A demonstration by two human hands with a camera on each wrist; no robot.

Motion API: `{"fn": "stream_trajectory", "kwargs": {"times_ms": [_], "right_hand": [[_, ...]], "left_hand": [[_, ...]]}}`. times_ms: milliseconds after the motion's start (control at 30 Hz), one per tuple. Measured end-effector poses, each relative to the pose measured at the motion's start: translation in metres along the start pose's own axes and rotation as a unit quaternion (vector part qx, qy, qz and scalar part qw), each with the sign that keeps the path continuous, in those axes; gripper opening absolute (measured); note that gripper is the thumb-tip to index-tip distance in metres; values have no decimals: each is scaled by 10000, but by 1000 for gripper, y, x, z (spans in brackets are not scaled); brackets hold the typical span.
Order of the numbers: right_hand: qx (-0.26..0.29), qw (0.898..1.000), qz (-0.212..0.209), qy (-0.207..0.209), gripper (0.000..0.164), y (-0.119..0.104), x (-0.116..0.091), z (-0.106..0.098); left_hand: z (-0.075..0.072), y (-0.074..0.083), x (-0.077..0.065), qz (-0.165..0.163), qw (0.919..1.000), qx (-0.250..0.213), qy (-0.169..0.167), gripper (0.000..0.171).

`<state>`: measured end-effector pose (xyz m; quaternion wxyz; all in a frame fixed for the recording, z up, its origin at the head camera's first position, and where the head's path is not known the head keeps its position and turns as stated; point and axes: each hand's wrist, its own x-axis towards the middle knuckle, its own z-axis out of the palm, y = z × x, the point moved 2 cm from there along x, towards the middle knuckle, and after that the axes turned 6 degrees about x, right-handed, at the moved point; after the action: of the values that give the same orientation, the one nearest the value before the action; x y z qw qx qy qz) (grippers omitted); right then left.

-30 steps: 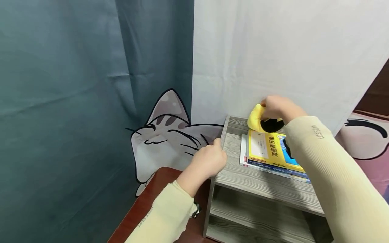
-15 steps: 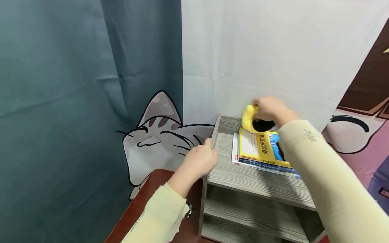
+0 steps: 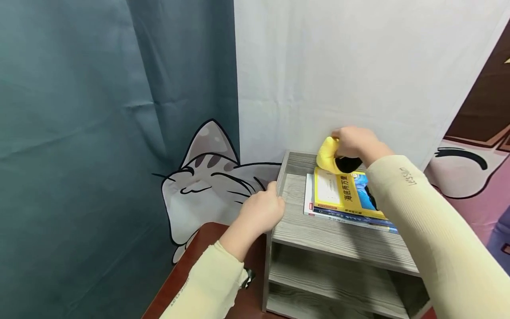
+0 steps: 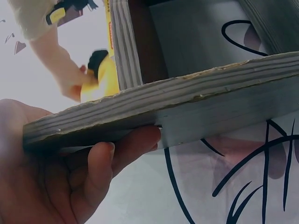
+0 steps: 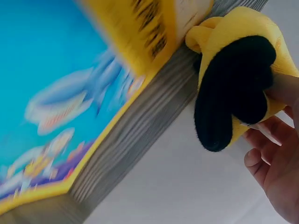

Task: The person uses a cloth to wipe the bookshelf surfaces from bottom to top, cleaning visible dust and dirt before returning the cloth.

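My left hand grips the upright left side panel of a grey wood-grain shelf unit; in the left wrist view its fingers curl around the panel. At the back of the unit's top, my right hand holds a bunched, soft yellow-and-black cloth. Close up in the right wrist view, the cloth hangs in thick folds at the board's rear edge, with fingers tucked behind it. Just in front of the cloth lies a yellow book, partly hidden by my right sleeve.
Beneath the yellow book are a blue book and a white one. Lower shelves open below the top. A dark red surface stands left of the unit. A white curtain hangs close behind.
The scene has shifted left in the head view. My right hand still holds the cloth at the back edge, with only slight movement. The left hand keeps its grip on the panel.
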<state>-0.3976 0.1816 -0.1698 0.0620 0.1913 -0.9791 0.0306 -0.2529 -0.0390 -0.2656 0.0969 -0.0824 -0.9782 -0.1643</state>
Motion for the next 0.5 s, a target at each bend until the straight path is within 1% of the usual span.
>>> {"fn": "stream_trajectory", "kwargs": {"times_ms": [333, 433, 500], "right_hand": [[-237, 9996, 113, 72, 20, 44, -28, -6], [-297, 9992, 270, -14, 19, 61, -38, -8], [-302, 9984, 467, -87, 21, 71, -44, -8]], "left_hand": [[-3, -11, -2, -95, 10000, -23, -19, 47], [-3, -12, -3, -79, 10000, -23, -6, 46], [-3, -13, -4, -73, 10000, -8, 15, 46]]}}
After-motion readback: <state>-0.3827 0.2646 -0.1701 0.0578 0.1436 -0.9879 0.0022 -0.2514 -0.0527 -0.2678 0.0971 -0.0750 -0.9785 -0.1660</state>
